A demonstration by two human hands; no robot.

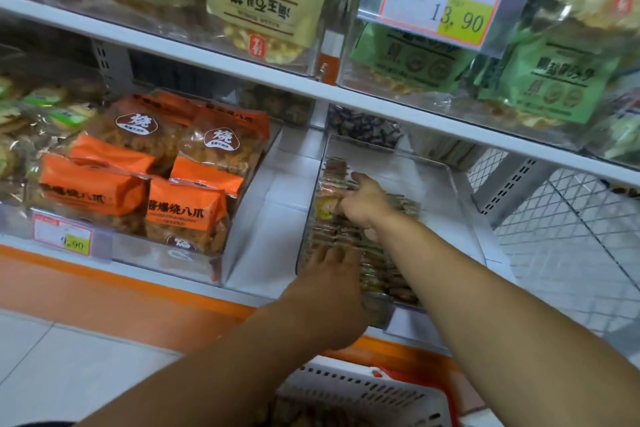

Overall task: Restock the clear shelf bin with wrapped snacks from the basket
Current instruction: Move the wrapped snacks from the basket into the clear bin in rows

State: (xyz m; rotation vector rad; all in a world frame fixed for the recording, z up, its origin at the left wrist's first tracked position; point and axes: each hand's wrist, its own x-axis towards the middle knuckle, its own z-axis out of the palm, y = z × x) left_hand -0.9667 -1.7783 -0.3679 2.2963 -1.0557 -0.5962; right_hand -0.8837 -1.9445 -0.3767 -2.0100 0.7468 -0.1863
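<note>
The clear shelf bin sits on the lower shelf, right of centre, holding rows of small wrapped snacks along its left side. My right hand reaches deep into the bin and rests on the stacked snacks, its fingers partly hidden among the wrappers. My left hand lies at the bin's front left corner, fingers stretched forward onto the snacks. The white slotted basket stands below at the frame's bottom, with brown wrapped snacks inside it.
Left of the bin stands another clear bin of orange snack bags with a price tag. The upper shelf carries bagged crackers and a 13.90 tag. White wire mesh fills the shelf's right side.
</note>
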